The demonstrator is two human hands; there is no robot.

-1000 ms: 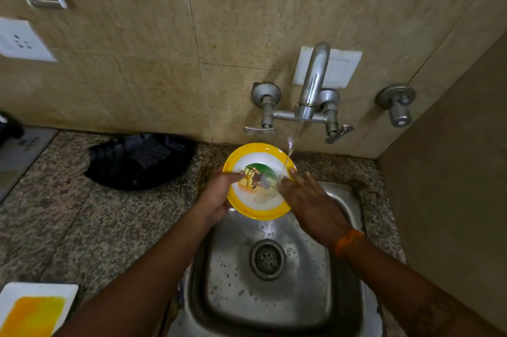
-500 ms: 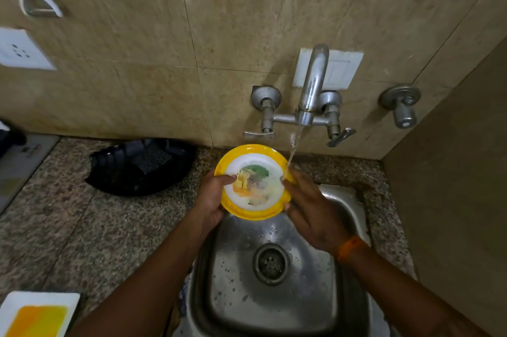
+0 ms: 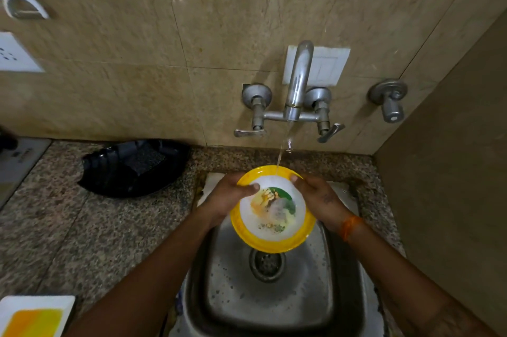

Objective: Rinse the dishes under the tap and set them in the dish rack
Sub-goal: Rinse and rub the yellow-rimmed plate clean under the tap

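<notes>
Water from the tap [image 3: 297, 81] is seen falling in a thin stream onto the far rim of a yellow-rimmed plate [image 3: 273, 207], which is held between the two hands above the steel sink [image 3: 274, 301], nearly over the drain [image 3: 267, 264]. The plate is gripped at its left edge by the left hand [image 3: 227, 199], thumb laid over the rim onto the white, soapy face, and at its right edge by the right hand [image 3: 319, 199], fingers curled round the rim. It is tilted, far edge up and near edge down, probably so that the stream runs across the printed centre and the suds are carried off the low edge into the basin. A grip at opposite edges is judged to leave the face open to the water and to steady a slippery dish.

Beyond the fingertips the tap levers and tiled wall stand near, so little room is left for lifting the plate away from the body; below the wrists the basin is open. Left of the left hand, across speckled granite counter [image 3: 82, 227], a black ribbed tray [image 3: 131, 166] lies against the wall; whether it serves as the rack cannot be told. A white and orange plate [image 3: 35, 314] is seen by the left forearm, at the counter's near edge. Right of the right hand a side wall closes the space.
</notes>
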